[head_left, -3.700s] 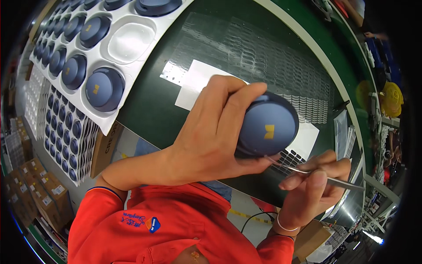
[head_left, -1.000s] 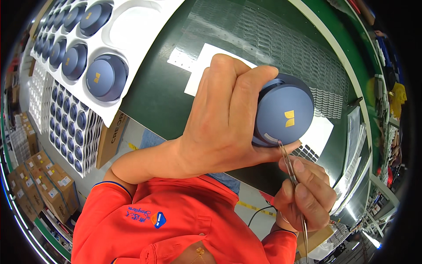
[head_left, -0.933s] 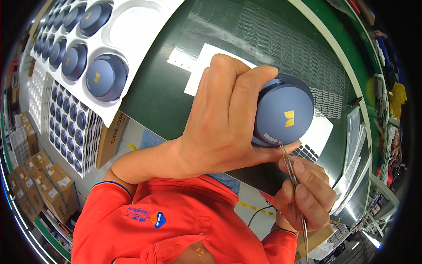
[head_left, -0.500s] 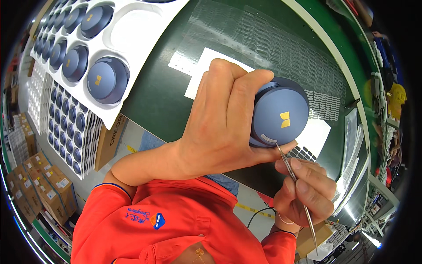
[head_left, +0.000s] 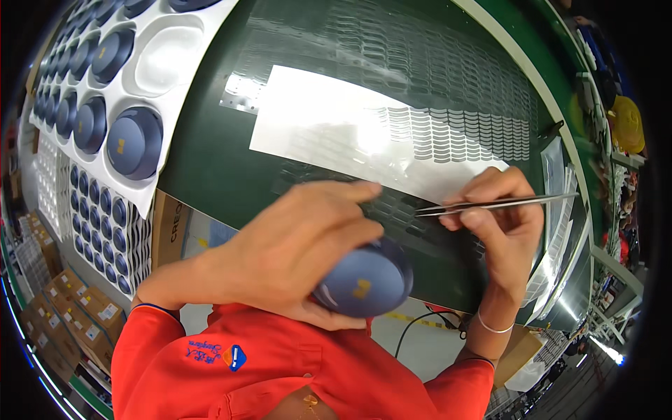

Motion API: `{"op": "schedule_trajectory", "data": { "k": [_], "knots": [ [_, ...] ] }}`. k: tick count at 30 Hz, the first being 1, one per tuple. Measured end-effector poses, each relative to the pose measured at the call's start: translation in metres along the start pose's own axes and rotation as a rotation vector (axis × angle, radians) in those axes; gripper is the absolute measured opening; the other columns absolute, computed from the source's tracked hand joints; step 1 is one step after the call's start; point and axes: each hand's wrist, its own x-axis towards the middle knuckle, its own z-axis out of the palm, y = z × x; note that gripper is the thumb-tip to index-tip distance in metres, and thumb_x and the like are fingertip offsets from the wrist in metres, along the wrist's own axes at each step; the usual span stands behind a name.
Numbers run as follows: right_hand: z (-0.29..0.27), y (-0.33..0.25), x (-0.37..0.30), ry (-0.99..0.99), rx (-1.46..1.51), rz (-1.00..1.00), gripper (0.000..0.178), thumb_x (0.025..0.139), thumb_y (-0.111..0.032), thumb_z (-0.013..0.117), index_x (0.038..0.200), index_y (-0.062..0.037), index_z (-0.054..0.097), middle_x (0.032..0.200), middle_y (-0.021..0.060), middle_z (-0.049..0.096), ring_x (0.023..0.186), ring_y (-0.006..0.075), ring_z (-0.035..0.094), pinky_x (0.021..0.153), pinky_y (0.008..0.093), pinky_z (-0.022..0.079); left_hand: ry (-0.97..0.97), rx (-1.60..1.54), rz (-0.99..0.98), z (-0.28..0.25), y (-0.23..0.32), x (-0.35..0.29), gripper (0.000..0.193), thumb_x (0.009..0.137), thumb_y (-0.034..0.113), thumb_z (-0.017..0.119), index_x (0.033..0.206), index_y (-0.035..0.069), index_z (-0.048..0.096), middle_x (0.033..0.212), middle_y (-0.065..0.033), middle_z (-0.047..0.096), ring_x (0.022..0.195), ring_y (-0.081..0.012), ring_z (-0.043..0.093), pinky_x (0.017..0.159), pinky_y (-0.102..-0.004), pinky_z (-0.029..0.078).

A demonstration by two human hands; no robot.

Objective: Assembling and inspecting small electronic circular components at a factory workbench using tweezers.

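My left hand [head_left: 269, 245] grips a dark blue rounded housing [head_left: 360, 288] with a gold mark on its face. The housing is tilted and slightly blurred, low in front of my red shirt. In my right hand [head_left: 507, 224] is a pair of metal tweezers [head_left: 542, 200]. Their tips point left, slightly apart, with nothing visible between them. Beneath the tips lies a clear sheet with dark cells [head_left: 392, 210]. Behind both hands a white sheet [head_left: 301, 112] rests on the table, partly covered by a clear sheet of curved strips [head_left: 472, 136].
A white moulded tray [head_left: 178, 31] at the left holds several blue housings [head_left: 136, 143] and has a vacant pocket. Stacked trays [head_left: 105, 224] and cartons [head_left: 80, 308] stand below it. Plastic sheets [head_left: 553, 245] lie along the right edge of the green table [head_left: 210, 150].
My left hand has brought the housing down and left, toward my body. The right hand has moved up, taking the tweezers off the housing and turning them nearly level over the sheets.
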Motion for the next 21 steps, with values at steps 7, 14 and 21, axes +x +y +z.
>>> {"op": "schedule_trajectory", "data": {
  "k": [7, 14, 21],
  "knots": [
    [-0.029, 0.01, 0.0, -0.031, 0.033, 0.046, 0.02, 0.079, 0.012, 0.069, 0.093, 0.0048, 0.058, 0.09, 0.014, 0.064, 0.086, 0.0216, 0.068, 0.078, 0.0294, 0.058, -0.166, 0.105, 0.111, 0.022, -0.001, 0.02, 0.066, 0.073, 0.04, 0.081, 0.112, -0.008, 0.056, 0.105, -0.0176, 0.055, 0.121, -0.0381, 0.055, 0.108, -0.0528, 0.04],
    [-0.016, 0.017, 0.005, -0.086, -0.076, -0.041, 0.02, 0.077, 0.011, 0.072, 0.092, 0.0038, 0.06, 0.091, 0.0129, 0.065, 0.086, 0.0189, 0.067, 0.077, 0.0264, 0.053, -0.155, 0.194, -0.002, 0.017, 0.005, 0.009, 0.068, 0.069, 0.039, 0.081, 0.111, -0.009, 0.056, 0.102, -0.0182, 0.055, 0.122, -0.0389, 0.053, 0.109, -0.0564, 0.037],
    [-0.015, 0.022, 0.008, -0.138, -0.176, -0.086, 0.019, 0.079, 0.009, 0.07, 0.091, 0.0039, 0.057, 0.091, 0.0176, 0.063, 0.078, 0.021, 0.067, 0.07, 0.0277, 0.056, -0.167, 0.099, 0.037, 0.026, 0.001, 0.016, 0.07, 0.071, 0.037, 0.084, 0.115, -0.008, 0.055, 0.103, -0.0182, 0.055, 0.122, -0.0404, 0.055, 0.106, -0.0568, 0.04]
  ]
}}
